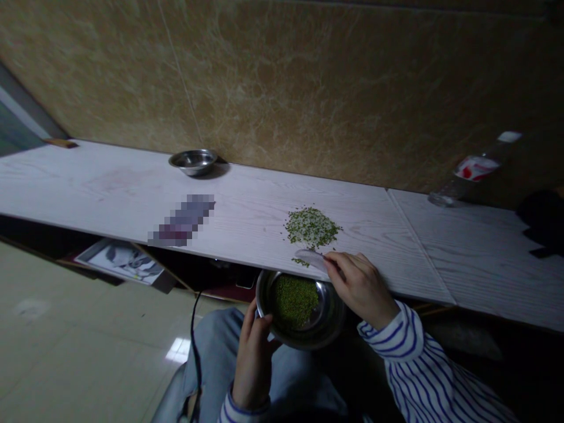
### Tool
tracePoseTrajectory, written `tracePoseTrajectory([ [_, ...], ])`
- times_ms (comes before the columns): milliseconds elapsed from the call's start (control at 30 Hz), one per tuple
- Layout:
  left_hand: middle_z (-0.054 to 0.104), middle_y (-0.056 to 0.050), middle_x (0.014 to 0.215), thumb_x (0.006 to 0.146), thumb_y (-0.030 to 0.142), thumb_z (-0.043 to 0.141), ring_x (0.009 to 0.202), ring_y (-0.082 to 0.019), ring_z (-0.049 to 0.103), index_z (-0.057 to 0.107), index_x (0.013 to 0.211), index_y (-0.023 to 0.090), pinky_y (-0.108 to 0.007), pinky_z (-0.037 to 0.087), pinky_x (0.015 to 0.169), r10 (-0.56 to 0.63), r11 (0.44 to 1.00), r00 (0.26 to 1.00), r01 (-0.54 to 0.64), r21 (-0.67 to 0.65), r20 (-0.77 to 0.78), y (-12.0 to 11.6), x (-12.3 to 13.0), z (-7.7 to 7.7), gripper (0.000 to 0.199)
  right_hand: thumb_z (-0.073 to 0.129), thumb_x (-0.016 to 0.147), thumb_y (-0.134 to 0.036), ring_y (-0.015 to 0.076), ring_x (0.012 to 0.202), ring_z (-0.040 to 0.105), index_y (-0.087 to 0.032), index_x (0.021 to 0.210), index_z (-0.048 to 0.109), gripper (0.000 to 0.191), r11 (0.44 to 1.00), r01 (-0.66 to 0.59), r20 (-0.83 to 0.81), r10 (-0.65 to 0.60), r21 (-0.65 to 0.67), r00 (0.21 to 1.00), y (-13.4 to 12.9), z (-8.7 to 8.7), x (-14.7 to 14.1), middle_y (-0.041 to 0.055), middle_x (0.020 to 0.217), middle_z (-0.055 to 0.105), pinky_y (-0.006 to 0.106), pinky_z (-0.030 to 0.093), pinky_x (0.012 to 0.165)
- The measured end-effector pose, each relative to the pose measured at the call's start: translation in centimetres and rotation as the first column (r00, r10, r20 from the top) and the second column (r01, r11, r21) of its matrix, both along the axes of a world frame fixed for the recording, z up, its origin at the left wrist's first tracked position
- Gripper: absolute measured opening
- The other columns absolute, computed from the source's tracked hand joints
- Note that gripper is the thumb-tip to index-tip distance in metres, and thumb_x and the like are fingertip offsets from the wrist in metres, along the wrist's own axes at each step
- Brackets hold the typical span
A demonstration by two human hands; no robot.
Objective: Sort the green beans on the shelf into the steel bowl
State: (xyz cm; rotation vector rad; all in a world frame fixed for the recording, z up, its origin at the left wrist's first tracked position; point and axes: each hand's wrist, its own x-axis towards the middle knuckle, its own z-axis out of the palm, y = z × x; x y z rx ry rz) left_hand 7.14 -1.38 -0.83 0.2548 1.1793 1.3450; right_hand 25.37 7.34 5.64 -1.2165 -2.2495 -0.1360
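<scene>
A steel bowl (pixel 328 332) with green beans (pixel 295 301) in it is tilted just below the table's front edge. My left hand (pixel 257 352) grips its left rim, thumb on the near side. Between the fingers and thumb of my right hand (pixel 362 288) is a pale, flat, translucent scraper (pixel 312 258), held low over the table edge above the bowl. Beyond it, green beans mixed with white bits (pixel 312 227) lie spread on the white wood-grain table (pixel 247 217). A few beans lie by the scraper's left end.
A small steel bowl (pixel 194 162) stands near the wall, with a pixelated flat item (pixel 185 220) in front of it. At the right are a clear bottle (pixel 476 169) and a black item (pixel 544 220). Below the tabletop, an open drawer (pixel 123 264) juts out at left.
</scene>
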Motion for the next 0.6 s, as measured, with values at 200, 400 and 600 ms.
tracePoseTrajectory([
  [200, 0.054, -0.007, 0.124, 0.073, 0.033, 0.056, 0.097, -0.021, 0.054, 0.046, 0.131, 0.028, -0.026, 0.046, 0.063, 0.003, 1.0, 1.0, -0.003, 0.009, 0.021, 0.0, 0.1, -0.1, 0.059, 0.046, 0.09, -0.022, 0.0183, 0.078, 0.063, -0.018, 0.096, 0.058, 0.014, 1.0, 0.011, 0.002, -0.011, 0.005, 1.0, -0.4, 0.1, 0.5, 0.0067, 0.089, 0.069, 0.033, 0.044, 0.072],
  [400, 0.052, -0.008, 0.126, 0.073, 0.032, 0.056, 0.1, -0.022, 0.054, 0.048, 0.128, 0.026, -0.026, 0.046, 0.062, 0.001, 1.0, 1.0, -0.001, 0.002, 0.016, 0.0, 0.1, 0.0, 0.056, 0.047, 0.09, -0.021, 0.0172, 0.074, 0.062, -0.018, 0.094, 0.057, 0.011, 1.0, 0.012, 0.005, -0.011, -0.007, 1.0, -0.7, 0.1, 0.7, 0.0046, 0.085, 0.069, 0.032, 0.043, 0.07],
  [600, 0.051, -0.007, 0.128, 0.072, 0.032, 0.057, 0.101, -0.021, 0.053, 0.048, 0.128, 0.027, -0.025, 0.047, 0.063, 0.01, 1.0, 1.0, -0.01, 0.003, 0.001, 0.0, 0.1, -0.1, 0.056, 0.046, 0.09, -0.021, 0.0165, 0.075, 0.061, -0.019, 0.095, 0.057, 0.012, 0.999, -0.001, -0.006, 0.001, -0.042, 1.0, -1.2, 0.2, 0.8, 0.0046, 0.086, 0.068, 0.032, 0.043, 0.071],
])
